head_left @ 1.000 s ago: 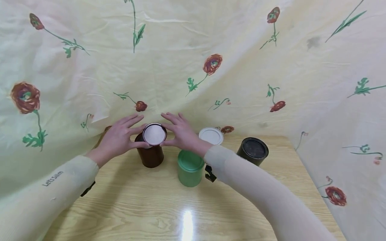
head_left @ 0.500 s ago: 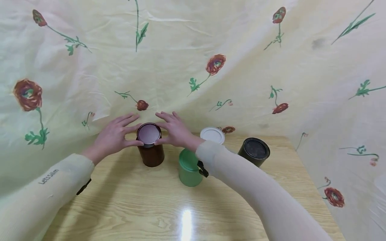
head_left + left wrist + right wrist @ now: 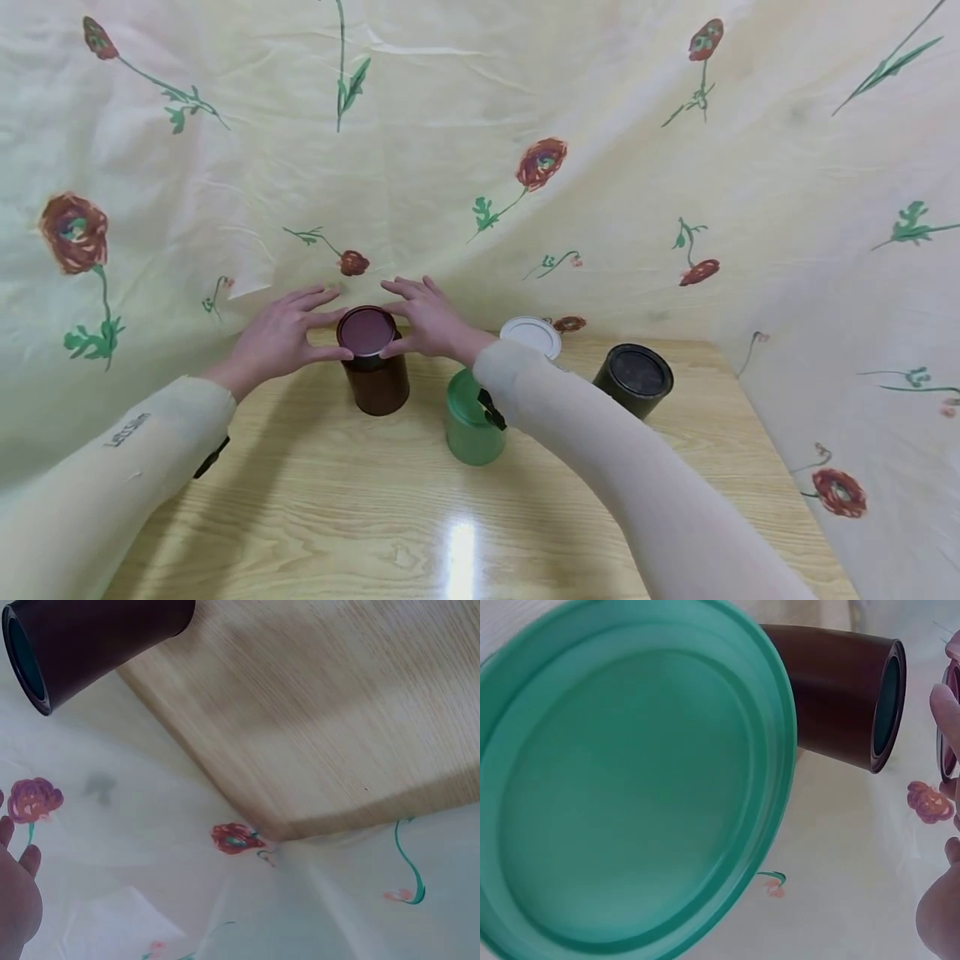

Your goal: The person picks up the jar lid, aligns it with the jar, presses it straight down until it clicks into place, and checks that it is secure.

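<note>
A dark brown lid [image 3: 365,331] is held between both hands, level with the top of a brown can [image 3: 378,387] in the head view. The right wrist view shows a gap between the lid [image 3: 949,724] and the can's open mouth [image 3: 887,705], whose inside looks dark green. My left hand [image 3: 273,337] pinches the lid's left rim with thumb and forefinger, other fingers spread. On the opposite rim, my right hand [image 3: 431,321] does the same. The left wrist view has only part of the left hand [image 3: 16,900] and the upright can [image 3: 97,645].
A green lidded can [image 3: 472,437] stands under the right forearm. Behind that forearm are a white-lidded container [image 3: 531,333] and a black can [image 3: 637,375]. Flowered cloth [image 3: 420,167] hangs at the back and sides of the wooden table [image 3: 337,517].
Both hands have shifted slightly left with the lid. The lid's upper face has turned from bright glare to dark red-brown as its tilt changed. The other cans stay put.
</note>
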A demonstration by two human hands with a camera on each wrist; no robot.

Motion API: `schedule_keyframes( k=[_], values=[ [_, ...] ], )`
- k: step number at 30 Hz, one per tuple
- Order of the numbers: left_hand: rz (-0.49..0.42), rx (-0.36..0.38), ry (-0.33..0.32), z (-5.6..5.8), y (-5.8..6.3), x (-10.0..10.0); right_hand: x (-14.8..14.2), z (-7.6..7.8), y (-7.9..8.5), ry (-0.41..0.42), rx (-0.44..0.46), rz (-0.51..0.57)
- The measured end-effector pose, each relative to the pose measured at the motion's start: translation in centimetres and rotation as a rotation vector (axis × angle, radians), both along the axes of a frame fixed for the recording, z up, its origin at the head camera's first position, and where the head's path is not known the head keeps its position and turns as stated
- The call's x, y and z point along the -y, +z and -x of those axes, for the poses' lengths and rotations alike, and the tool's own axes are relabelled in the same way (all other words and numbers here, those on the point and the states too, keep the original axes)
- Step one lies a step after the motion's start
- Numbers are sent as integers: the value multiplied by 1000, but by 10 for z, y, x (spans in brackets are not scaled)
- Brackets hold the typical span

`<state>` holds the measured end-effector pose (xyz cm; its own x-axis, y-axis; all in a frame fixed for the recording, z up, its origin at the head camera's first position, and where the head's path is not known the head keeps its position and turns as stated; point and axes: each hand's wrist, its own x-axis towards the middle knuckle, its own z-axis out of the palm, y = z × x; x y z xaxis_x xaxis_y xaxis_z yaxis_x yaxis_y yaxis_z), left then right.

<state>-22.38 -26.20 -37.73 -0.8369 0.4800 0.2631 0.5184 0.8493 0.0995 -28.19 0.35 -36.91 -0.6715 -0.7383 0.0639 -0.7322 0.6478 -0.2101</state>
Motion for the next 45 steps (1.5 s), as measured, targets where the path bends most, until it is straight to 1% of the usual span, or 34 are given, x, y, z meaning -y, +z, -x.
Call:
schedule_keyframes(
  k=[7, 10, 15, 19, 25, 33, 36, 40, 45],
  values=[
    [-3, 76, 31, 2, -4, 4, 6, 0, 1, -30, 64, -31],
    [-13, 96, 26, 2, -6, 5, 8, -2, -1, -44, 78, -42],
    [-9, 100, 6, 2, -11, 7, 11, -5, -8, -60, 62, -71],
    [5, 102, 10, 2, -12, 7, 12, -4, -12, -66, 55, -83],
    [18, 137, 12, 4, -15, 7, 14, -2, -19, -79, 84, -104],
    [12, 149, 21, 6, -21, 7, 17, -1, -22, -108, 92, -130],
    [12, 174, 24, 9, -25, 7, 19, 0, -26, -107, 102, -130],
    [8, 204, 18, 16, -29, 7, 20, 3, -29, -103, 87, -129],
    [9, 222, 7, 25, -27, 8, 22, 9, -27, -112, 101, -119]
  ],
)
